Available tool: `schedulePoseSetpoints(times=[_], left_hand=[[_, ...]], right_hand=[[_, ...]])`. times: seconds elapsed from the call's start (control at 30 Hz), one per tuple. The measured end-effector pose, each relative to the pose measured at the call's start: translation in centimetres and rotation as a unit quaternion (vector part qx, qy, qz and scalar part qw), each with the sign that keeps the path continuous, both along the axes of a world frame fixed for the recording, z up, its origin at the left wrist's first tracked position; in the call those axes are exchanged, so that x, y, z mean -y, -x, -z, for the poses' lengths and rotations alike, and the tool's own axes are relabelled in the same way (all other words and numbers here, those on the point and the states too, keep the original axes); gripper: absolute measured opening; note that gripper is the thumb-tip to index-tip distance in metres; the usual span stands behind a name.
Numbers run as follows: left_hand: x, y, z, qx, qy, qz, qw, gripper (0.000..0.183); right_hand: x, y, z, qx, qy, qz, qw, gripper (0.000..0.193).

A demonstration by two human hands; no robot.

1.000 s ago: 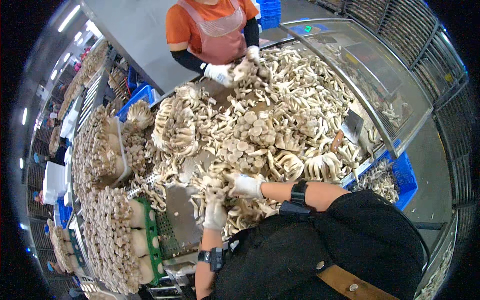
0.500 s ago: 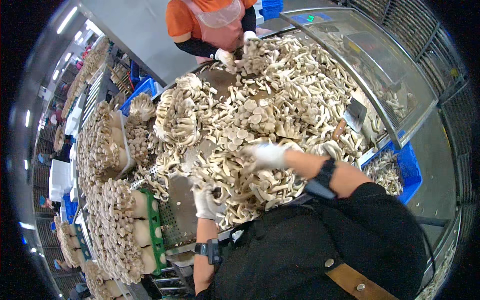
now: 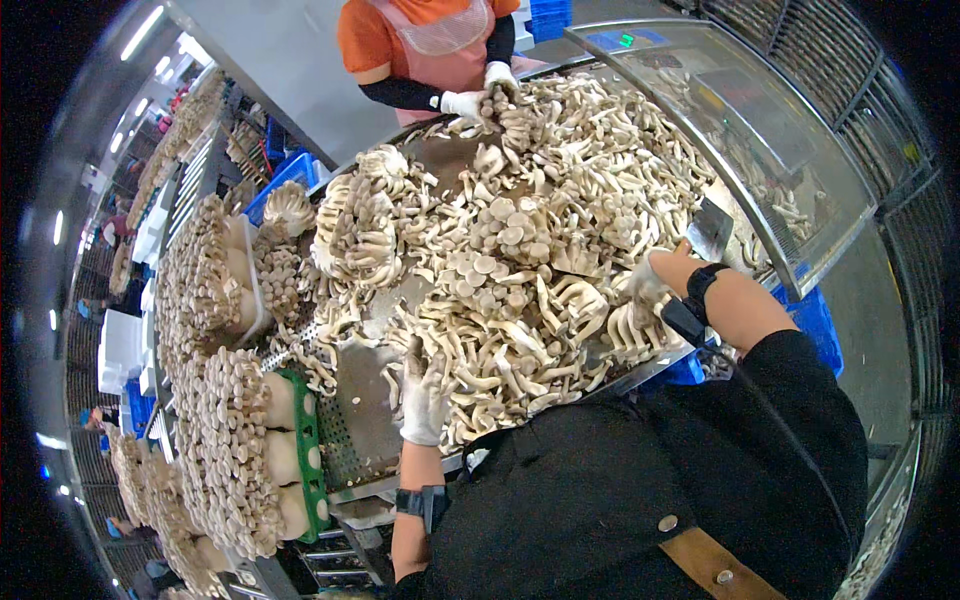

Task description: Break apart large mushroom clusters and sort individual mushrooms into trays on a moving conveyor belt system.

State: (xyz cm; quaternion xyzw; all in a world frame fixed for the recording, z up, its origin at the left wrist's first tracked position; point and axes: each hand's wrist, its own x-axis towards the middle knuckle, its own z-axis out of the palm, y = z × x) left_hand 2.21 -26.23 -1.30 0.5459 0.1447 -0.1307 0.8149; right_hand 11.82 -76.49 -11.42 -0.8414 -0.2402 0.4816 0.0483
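Head camera shows a mushroom clump (image 3: pixel 634 332) this side of the chopper (image 3: pixel 710 231), by the nearer right hand (image 3: pixel 647 280), its grip too hidden to tell, while the left hand (image 3: pixel 424 402), far left of the chopper, spreads loosely, seemingly empty.

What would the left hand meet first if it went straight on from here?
Most likely the loose mushrooms directly ahead of the left hand; it may already be touching some, as depth is unclear from this single view.
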Motion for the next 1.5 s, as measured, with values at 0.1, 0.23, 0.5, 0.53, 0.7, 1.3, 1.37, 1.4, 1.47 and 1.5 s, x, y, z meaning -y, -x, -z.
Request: schedulePoseSetpoints(times=[0.1, 0.23, 0.5, 0.53, 0.7, 1.3, 1.37, 1.4, 1.47, 1.5], left_hand=[[1.9, -0.4, -2.2, 0.052, 0.040, 0.063, 0.996, 0.050], [1.3, 2.1, -2.1, 0.006, 0.024, 0.058, 0.998, 0.036], [9.2, 1.8, -9.3, -0.028, 0.272, 0.262, 0.926, 0.090], [9.9, 0.9, -10.7, -0.013, 0.299, 0.201, 0.933, 0.092], [5.9, 0.7, -9.2, 0.112, 0.248, 0.157, 0.949, 0.060], [2.7, 2.9, -0.4, 0.075, 0.194, 0.031, 0.978, 0.057], [2.3, 1.8, -1.1, 0.092, 0.263, 0.056, 0.959, 0.051], [2.9, 2.3, -2.3, 0.113, 0.105, 0.081, 0.985, 0.046], [4.2, 1.9, -3.5, 0.127, 0.078, 0.054, 0.987, 0.035], [4.6, 1.9, -4.3, 0.112, 0.113, 0.018, 0.987, 0.033]], right_hand=[[12.3, 2.2, 8.1, -0.038, -0.199, 0.172, 0.964, 0.073], [0.7, 2.4, -2.6, -0.083, -0.202, 0.291, 0.931, 0.075], [-20.3, 9.2, -23.0, 0.603, -0.360, 0.030, 0.711, 0.054], [-21.9, 9.6, -22.3, 0.602, -0.451, 0.023, 0.659, 0.054], [-26.3, 8.0, -19.3, 0.497, -0.582, 0.097, 0.636, 0.083], [-29.8, 6.1, -12.0, 0.154, -0.573, 0.447, 0.669, 0.049], [-28.8, 7.5, -13.8, 0.214, -0.570, 0.333, 0.720, 0.061], [-28.8, 7.5, -14.3, 0.102, -0.529, 0.278, 0.795, 0.060], [-29.2, 7.3, -14.2, 0.229, -0.452, 0.242, 0.827, 0.049], [-29.1, 6.8, -13.0, 0.195, -0.481, 0.262, 0.814, 0.046]])
